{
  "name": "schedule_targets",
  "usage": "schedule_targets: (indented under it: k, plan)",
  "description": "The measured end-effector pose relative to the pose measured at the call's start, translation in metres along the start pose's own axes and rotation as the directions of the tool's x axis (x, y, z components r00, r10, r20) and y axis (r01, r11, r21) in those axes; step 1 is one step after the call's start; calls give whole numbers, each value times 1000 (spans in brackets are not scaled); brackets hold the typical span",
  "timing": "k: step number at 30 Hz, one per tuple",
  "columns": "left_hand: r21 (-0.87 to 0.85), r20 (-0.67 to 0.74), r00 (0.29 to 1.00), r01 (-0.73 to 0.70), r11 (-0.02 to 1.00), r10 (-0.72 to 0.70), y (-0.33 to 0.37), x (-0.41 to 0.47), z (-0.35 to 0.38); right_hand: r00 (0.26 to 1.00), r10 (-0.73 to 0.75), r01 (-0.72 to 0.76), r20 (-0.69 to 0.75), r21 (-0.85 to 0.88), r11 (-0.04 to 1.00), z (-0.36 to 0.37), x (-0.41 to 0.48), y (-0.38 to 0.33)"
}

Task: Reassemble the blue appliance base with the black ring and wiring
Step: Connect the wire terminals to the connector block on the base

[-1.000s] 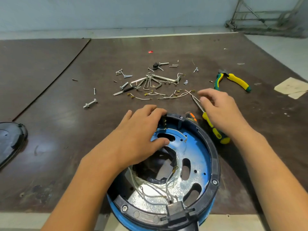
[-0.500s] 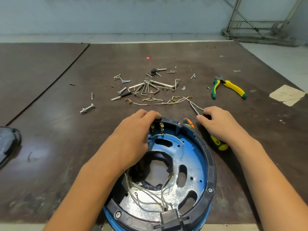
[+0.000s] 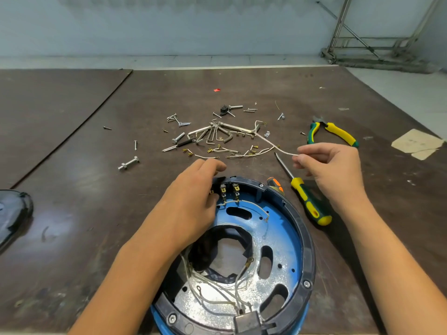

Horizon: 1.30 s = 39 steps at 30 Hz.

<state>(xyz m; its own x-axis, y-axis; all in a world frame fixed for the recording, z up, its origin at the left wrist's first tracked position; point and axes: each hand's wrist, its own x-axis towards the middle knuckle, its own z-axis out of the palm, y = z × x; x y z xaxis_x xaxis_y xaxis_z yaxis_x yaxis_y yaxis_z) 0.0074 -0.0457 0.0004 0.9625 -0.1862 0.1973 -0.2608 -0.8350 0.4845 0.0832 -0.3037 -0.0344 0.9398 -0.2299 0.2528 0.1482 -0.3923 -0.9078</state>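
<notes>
The blue appliance base (image 3: 280, 240) lies open side up at the table's near edge. A black ring (image 3: 307, 240) runs round its rim, and white wiring (image 3: 217, 296) loops across its silvery floor. My left hand (image 3: 193, 197) grips the ring's far left rim beside the brass terminals (image 3: 229, 189). Off to the right, above the table, my right hand (image 3: 331, 165) pinches one end of a loose white wire (image 3: 273, 145). The wire's other end trails back into the pile of parts.
Screws, bolts, hex keys and short wires lie scattered in a pile (image 3: 212, 136) beyond the base. A yellow-green screwdriver (image 3: 307, 199) lies right of the base, yellow-green pliers (image 3: 331, 132) farther back. A black cover (image 3: 12, 213) sits at the left edge.
My right hand left the screwdriver, moved up and right, and lifted a white wire from the pile. My left hand shifted slightly along the rim.
</notes>
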Motion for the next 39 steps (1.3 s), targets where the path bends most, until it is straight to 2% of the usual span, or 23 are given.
schedule_targets:
  k: [3, 13, 16, 19, 23, 25, 27, 32, 34, 36, 39]
  plan:
    - [11, -18, 1000, -4, 1000, 5, -1, 0, 1, 999, 25, -25, 24, 16, 1000, -1, 1, 1]
    - [30, -74, 997, -12, 999, 14, -7, -1, 7, 995, 93, -97, -31, -174, 980, -4, 6, 19]
    - [75, -139, 988, 71, 995, -60, -11, 0, 7, 996, 77, -86, -54, -185, 979, -6, 6, 17]
    - [117, -120, 983, 155, 981, -141, -12, 1, 6, 994, 65, -82, -88, -210, 974, -11, 6, 14]
    - [60, -84, 980, 186, 981, -180, -8, 0, 4, 980, 158, -187, -118, -306, 934, -16, 7, 16]
    - [19, -78, 976, 206, 978, -204, -8, -1, 2, 983, 145, -174, -109, -349, 921, -14, 4, 13]
    - [-28, -79, 973, 216, 976, -217, -9, -1, 0, 996, 80, -93, -50, -380, 920, -5, 0, 7]
    - [-69, -83, 961, 258, 964, -263, -14, 1, 0, 962, 2, 102, 274, -364, 926, 49, 11, -12]
    - [-73, -85, 960, 260, 963, -266, -13, 2, 0, 930, 1, 184, 368, -468, 864, 73, 29, -16]
    - [-79, -67, 962, 260, 962, -265, -12, 2, -1, 890, 70, 231, 450, -579, 782, 91, 46, -16]
    - [-115, -29, 965, 256, 960, -260, -11, 3, -2, 847, 108, 331, 521, -675, 660, 100, 65, -11]
